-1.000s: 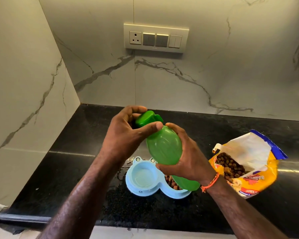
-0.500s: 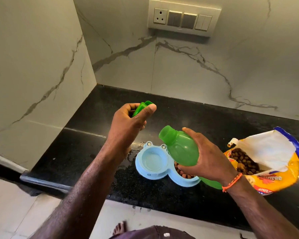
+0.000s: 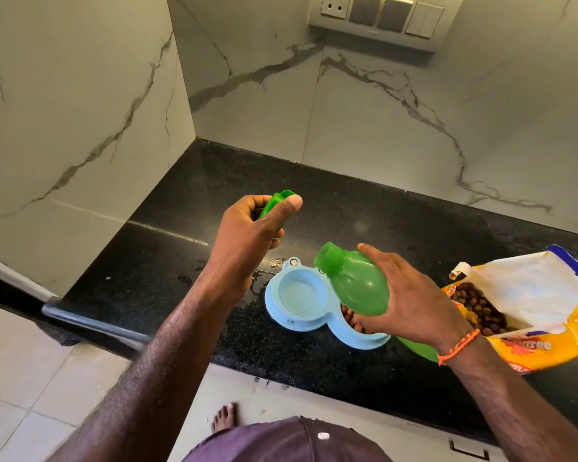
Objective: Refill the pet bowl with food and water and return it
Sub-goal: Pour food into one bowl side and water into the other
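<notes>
A light blue double pet bowl (image 3: 282, 320) sits on the black counter (image 3: 364, 208). Its left cup holds a little water; its right cup holds brown kibble, mostly hidden by my right hand. My right hand (image 3: 411, 301) grips an uncapped green bottle (image 3: 354, 278), tilted with its open neck up and to the left, above the bowl's middle. My left hand (image 3: 247, 235) hovers left of and behind the bowl, closed around the bottle's green cap (image 3: 276, 201).
An open yellow and blue bag of kibble (image 3: 528, 305) lies on the counter right of the bowl. Water drops are spattered on the counter behind the bowl. Marble walls close the corner at left and back; a switch panel (image 3: 377, 18) is above. The counter's front edge (image 3: 94, 323) runs near my body.
The cap came off the bottle in my left hand, which moved left and away. My right hand lowered and tilted the bottle toward the bowl. The camera tipped downward.
</notes>
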